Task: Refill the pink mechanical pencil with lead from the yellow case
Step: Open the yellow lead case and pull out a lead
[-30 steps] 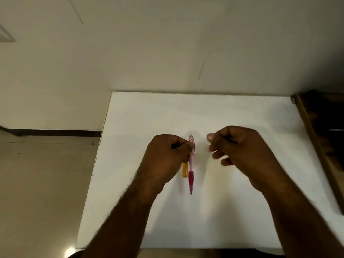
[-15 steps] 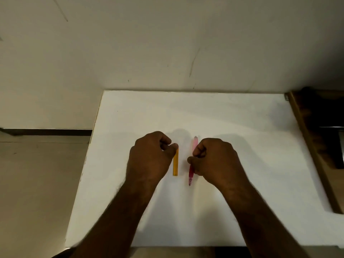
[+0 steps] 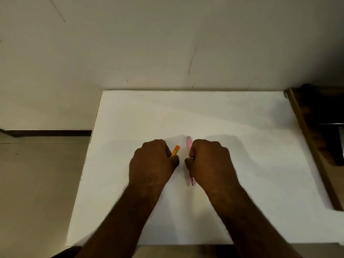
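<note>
My left hand is closed around the yellow lead case, whose orange-capped far end sticks out past my fingers, tilted to the right. My right hand grips the pink mechanical pencil around its middle. The pencil's pale pink far end shows above my fist and its darker pink tip points toward me below it. Both hands hover low over the white table, a small gap between them. The middle of each object is hidden in my fists.
The white table butts against a beige wall at the back. A dark wooden piece of furniture stands along the table's right edge. Tiled floor lies beyond the left edge.
One second ago my left hand held the pencil and the case lay on the table. Now my right hand holds the pencil, and my left has lifted the case and tilted it.
</note>
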Demonstrator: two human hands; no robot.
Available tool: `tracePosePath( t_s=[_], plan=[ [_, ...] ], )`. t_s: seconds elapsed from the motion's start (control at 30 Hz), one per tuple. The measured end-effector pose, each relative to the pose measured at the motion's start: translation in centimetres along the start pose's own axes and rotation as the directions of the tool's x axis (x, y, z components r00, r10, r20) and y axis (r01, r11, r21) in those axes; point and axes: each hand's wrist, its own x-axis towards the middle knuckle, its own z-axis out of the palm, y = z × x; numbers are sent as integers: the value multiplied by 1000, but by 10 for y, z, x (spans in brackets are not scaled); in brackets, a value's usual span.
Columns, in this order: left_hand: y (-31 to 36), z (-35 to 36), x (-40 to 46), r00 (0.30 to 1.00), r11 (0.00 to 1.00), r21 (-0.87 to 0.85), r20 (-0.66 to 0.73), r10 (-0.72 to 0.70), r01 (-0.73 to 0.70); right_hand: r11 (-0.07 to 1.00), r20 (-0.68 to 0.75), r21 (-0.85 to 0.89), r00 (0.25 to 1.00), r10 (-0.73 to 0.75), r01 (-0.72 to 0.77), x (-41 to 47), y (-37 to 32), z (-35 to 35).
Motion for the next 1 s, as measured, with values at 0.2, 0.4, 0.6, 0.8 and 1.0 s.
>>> tracePosePath(
  t_s=[0.2,0.4,0.6,0.8,1.0],
  plan=[
    [0,-10,1,998,998,-55,-44,41,-44,990,-111,137,992,53,-38,5,8,-4],
    [4,-20,-1,979,973,-124,-81,185,-194,596,52,787,980,194,-160,12,9,-14],
    [3,-25,-2,963,958,-109,-78,259,-267,543,77,820,975,210,-182,16,6,-12],
    [-6,-33,-3,971,968,-92,-75,226,-232,540,-23,832,966,256,-124,18,5,-10],
    [-13,-39,1,971,967,-135,-130,201,-218,861,-17,509,999,36,-23,6,-11,11]
  ],
)
